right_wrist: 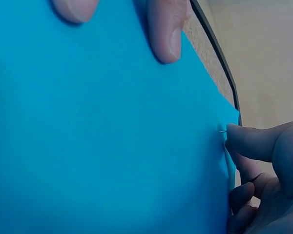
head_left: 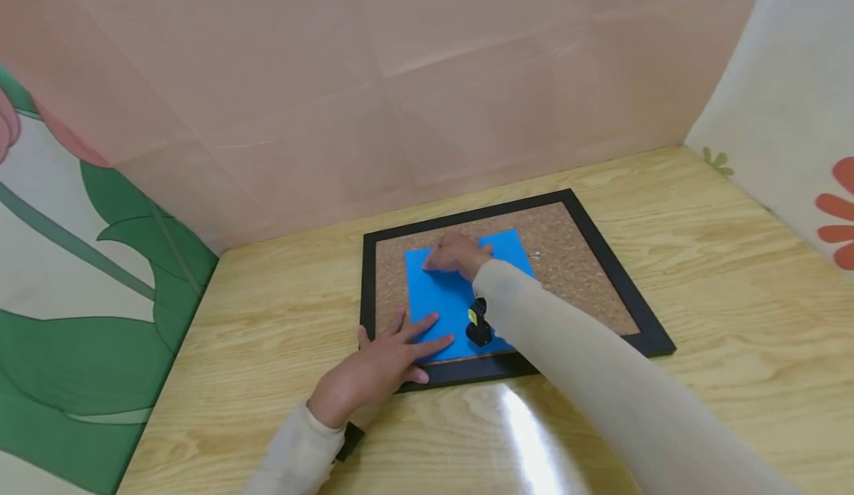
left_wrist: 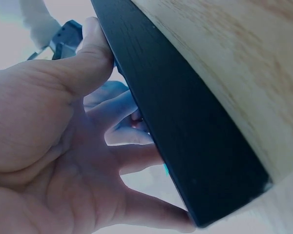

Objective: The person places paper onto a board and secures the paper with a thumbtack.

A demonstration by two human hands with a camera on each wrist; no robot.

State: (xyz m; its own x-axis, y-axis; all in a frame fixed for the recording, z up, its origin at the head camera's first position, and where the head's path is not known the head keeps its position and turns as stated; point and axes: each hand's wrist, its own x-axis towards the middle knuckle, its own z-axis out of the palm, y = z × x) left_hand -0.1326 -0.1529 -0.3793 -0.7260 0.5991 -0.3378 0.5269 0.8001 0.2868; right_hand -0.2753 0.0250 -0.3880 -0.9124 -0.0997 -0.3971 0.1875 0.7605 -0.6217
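Observation:
A sheet of blue paper [head_left: 434, 302] lies on a cork board [head_left: 587, 273] with a black frame [head_left: 614, 280]. My left hand [head_left: 373, 369] is spread over the near left corner. Two of its fingertips [right_wrist: 166, 46] rest on the paper in the right wrist view, and its palm shows beside the frame in the left wrist view. Near the paper's far left corner, my right hand [head_left: 457, 252] pinches a pin [right_wrist: 223, 131] between thumb and finger. Only the pin's thin metal point shows, at the paper's surface; its head is hidden by the fingertips.
Beside the paper, small shiny bits [head_left: 536, 256] lie on the cork, too small to tell. The board lies on a wooden table [head_left: 280, 310]. A pink sheet [head_left: 400, 95] hangs behind, with patterned cloths [head_left: 794, 110] at the sides.

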